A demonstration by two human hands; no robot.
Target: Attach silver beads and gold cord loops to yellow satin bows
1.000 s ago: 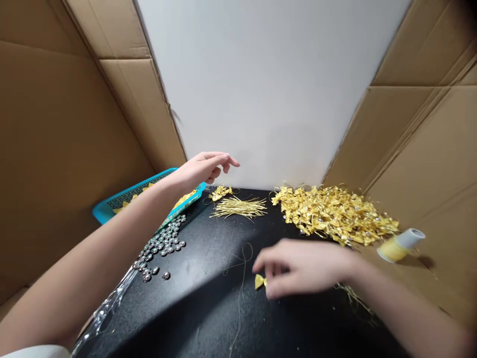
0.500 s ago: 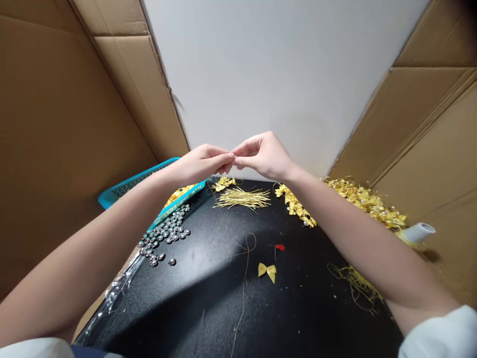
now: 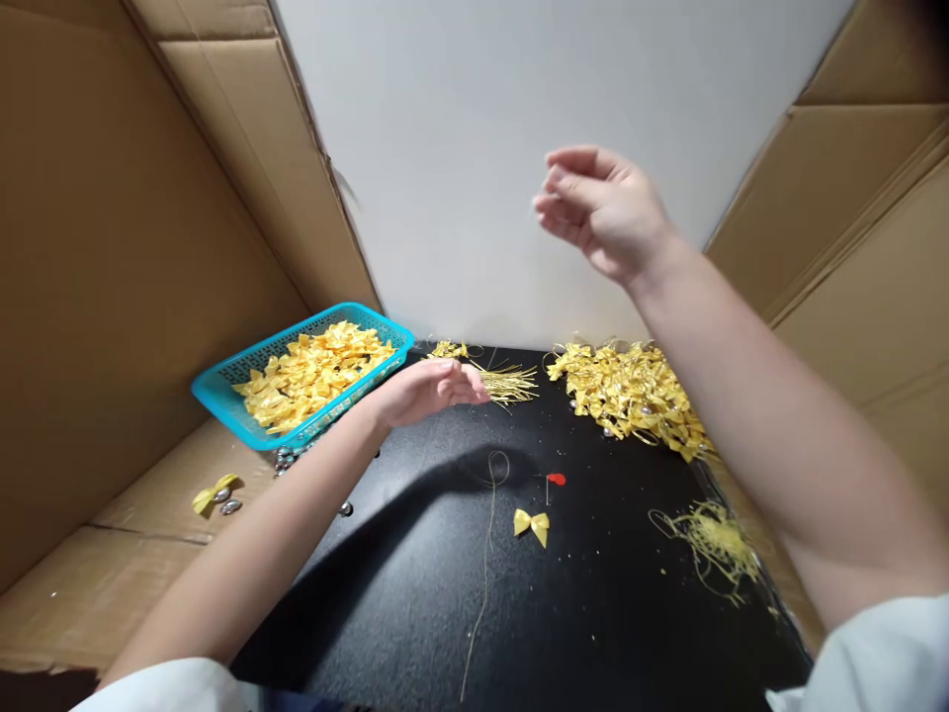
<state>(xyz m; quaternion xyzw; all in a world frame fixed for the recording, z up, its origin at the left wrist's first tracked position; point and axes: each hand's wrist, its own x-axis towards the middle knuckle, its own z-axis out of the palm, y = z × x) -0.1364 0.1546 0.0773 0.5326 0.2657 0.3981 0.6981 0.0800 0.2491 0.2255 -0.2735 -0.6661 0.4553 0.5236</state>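
Observation:
My right hand [image 3: 597,210] is raised high in front of the white wall, thumb and forefinger pinched together; whatever is between them is too small to make out. Lower and to the left, my left hand [image 3: 434,391] hovers over the table with its fingers loosely stretched out, and nothing shows in it. Just beyond its fingertips lies a bundle of gold twist ties [image 3: 511,384]. Nearer to me, a yellow ribbon bow [image 3: 532,526] rests on the black table below a needle with a red piece [image 3: 556,480]. A thin loose thread [image 3: 486,564] runs beside them.
A blue basket [image 3: 222,388] of yellow bows stands at the left. Silver beads [image 3: 286,458] are partly hidden behind my left arm. A heap of yellow bows [image 3: 630,391] and tangled yellow thread [image 3: 719,544] lie at the right. Cardboard [image 3: 96,247] encloses both sides.
My hands, together at the fingertips before, have parted. The right hand has gone up and to the right; the left has dropped slightly and its fingers have loosened.

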